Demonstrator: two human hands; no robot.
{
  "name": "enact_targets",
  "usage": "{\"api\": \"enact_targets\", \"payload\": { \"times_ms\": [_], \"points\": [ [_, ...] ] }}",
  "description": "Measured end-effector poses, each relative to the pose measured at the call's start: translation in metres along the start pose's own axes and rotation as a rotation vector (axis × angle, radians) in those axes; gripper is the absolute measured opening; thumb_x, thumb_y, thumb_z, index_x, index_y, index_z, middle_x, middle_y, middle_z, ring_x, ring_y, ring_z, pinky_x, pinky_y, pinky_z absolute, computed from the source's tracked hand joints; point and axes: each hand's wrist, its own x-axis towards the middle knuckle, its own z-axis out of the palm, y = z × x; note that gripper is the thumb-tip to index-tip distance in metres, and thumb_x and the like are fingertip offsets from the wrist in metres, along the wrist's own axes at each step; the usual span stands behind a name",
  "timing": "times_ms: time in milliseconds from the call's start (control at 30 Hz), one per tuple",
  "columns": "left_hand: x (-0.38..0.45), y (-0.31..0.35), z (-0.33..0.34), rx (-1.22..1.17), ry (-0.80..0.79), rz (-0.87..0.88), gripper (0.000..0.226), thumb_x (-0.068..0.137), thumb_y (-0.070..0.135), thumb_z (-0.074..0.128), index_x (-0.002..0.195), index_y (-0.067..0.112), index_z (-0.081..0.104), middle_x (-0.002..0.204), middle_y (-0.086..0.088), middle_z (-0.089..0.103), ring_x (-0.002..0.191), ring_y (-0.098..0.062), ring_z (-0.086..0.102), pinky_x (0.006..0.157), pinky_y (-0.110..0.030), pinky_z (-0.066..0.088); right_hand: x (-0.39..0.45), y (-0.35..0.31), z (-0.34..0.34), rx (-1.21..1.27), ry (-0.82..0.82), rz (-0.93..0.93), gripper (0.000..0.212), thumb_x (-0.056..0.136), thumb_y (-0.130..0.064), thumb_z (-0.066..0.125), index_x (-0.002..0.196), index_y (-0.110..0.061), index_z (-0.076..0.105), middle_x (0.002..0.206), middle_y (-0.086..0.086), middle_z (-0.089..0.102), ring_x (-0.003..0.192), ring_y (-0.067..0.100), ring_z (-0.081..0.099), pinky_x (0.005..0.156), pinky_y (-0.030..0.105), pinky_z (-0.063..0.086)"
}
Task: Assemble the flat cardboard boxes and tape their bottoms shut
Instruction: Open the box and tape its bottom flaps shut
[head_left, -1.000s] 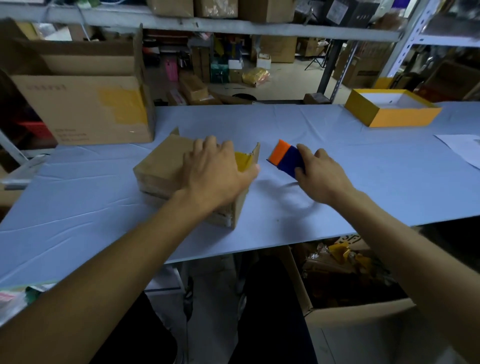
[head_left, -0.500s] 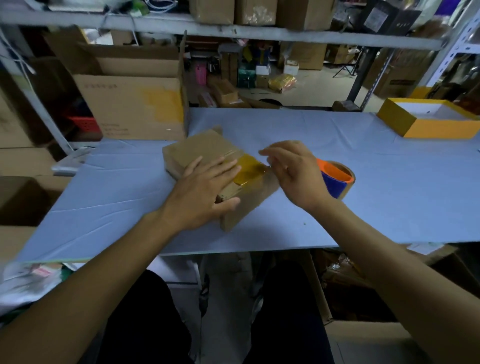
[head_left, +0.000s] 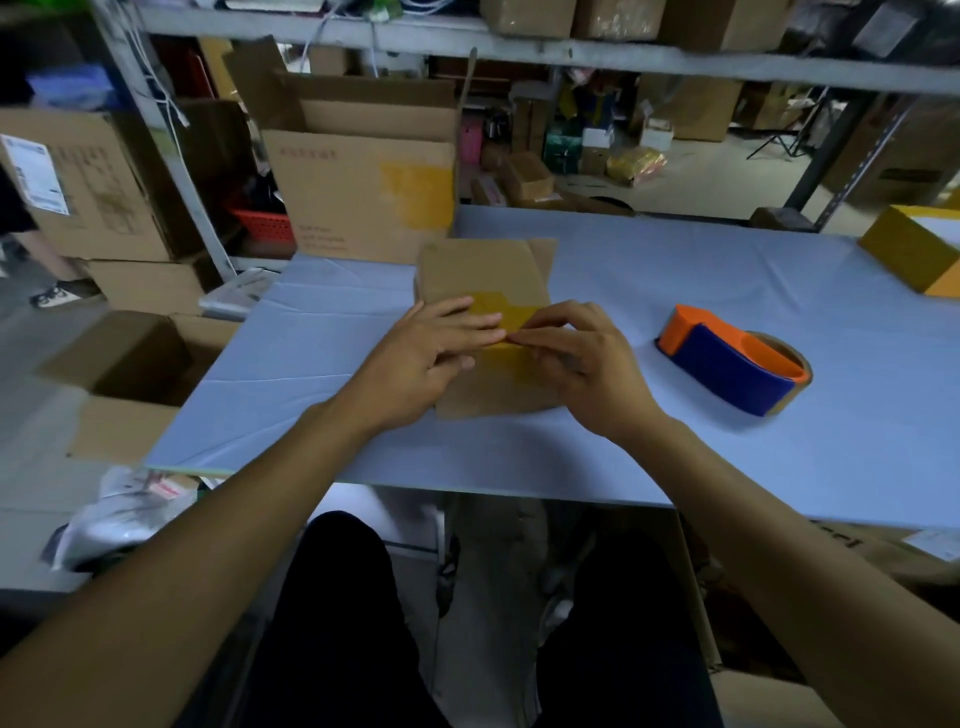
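Head view: box (head_left: 485, 275) on counter (head_left: 675, 270), bottom up, tape (head_left: 511, 314) across seam. Left hand (head_left: 421, 353) flat, pressing; right hand (head_left: 582, 364) fingers pinching tape. Advisable: rub outward, firm, no wrinkles.

Bare forearms, no sleeves, black trousers (head_left: 337, 623)

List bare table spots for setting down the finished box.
Free: blue table between small box and yellow box, behind tape dispenser; also the left strip between small box and table edge. Crowded: middle, where left hand and right hand press yellow tape.
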Motion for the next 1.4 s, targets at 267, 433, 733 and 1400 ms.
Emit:
{"api": "enact_targets", "payload": {
  "times_ms": [267,433,733,1400],
  "points": [
    [0.003,-0.001,0.01,-0.193,0.149,-0.073,0.024,0.087,0.014,0.073,0.111,0.016,0.075,0.12,0.009,0.068,0.13,-0.008,0.046,0.11,-0.021,0.035,0.006,-0.006,0.004,0.138,0.017,0.113,0.013,0.09,-0.019,0.069,0.098,-0.016,0.078,0.104,-0.002,0.068,0.099,0.019,0.055,0.086,0.035,0.047],
    [0.006,-0.001,0.023,-0.22,0.308,-0.108,0.019,0.083,0.023,0.077,0.101,0.017,0.078,0.106,0.014,0.07,0.122,-0.01,0.053,0.104,-0.026,0.043,0.01,-0.005,0.014,0.139,0.074,0.164,0.014,0.089,-0.028,0.07,0.089,-0.016,0.078,0.096,-0.006,0.068,0.093,0.016,0.054,0.082,0.033,0.045],
    [0.006,-0.002,0.028,0.078,0.385,0.079,0.012,0.086,0.024,0.074,0.096,0.019,0.08,0.105,0.009,0.074,0.109,-0.014,0.063,0.106,-0.054,0.036,0.007,0.004,0.02,0.068,0.124,0.037,0.016,0.082,-0.023,0.076,0.092,-0.01,0.077,0.098,0.003,0.07,0.092,0.025,0.058,0.082,0.04,0.047],
    [-0.001,-0.002,0.04,0.112,0.447,0.076,0.024,0.08,0.021,0.08,0.103,0.013,0.078,0.108,0.001,0.074,0.107,-0.015,0.066,0.106,-0.043,0.041,0.002,0.007,0.027,0.031,0.206,0.011,0.02,0.08,-0.026,0.077,0.091,-0.01,0.077,0.097,0.004,0.071,0.09,0.027,0.06,0.078,0.048,0.046]
  ]
}}
